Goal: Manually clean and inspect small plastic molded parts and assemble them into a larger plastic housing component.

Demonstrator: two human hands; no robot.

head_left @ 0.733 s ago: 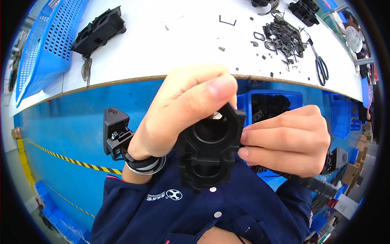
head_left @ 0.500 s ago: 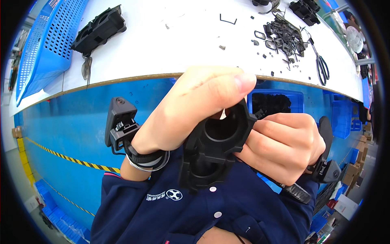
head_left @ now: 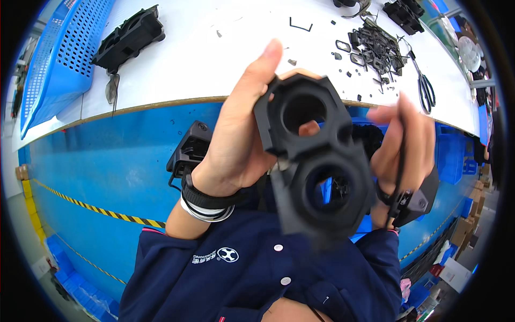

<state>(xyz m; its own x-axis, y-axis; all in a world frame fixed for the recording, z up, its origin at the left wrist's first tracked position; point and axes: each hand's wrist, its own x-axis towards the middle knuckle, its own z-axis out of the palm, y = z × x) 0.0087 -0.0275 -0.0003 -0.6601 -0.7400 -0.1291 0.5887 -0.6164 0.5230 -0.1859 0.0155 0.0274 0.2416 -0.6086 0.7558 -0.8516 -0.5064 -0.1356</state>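
My left hand (head_left: 238,126) grips a black plastic housing (head_left: 319,147) with two round openings, held above my lap in front of the table edge. Its thumb points up beside the part, and a fingertip shows through the upper opening. My right hand (head_left: 410,145) is just right of the housing, apart from it and blurred by motion. A slim dark tool (head_left: 402,155) runs along the right hand's fingers; its kind is too smeared to make out.
The white table (head_left: 188,59) holds another black housing (head_left: 129,40), a heap of black plastic scraps (head_left: 378,48) and black-handled scissors (head_left: 426,91). A blue perforated basket (head_left: 64,59) stands at left. Blue bins (head_left: 449,155) are below the table at right.
The housing has tipped and come up closer, so both openings now face me. My left thumb has lifted off its top. The right hand has moved away from it, rightward and up.
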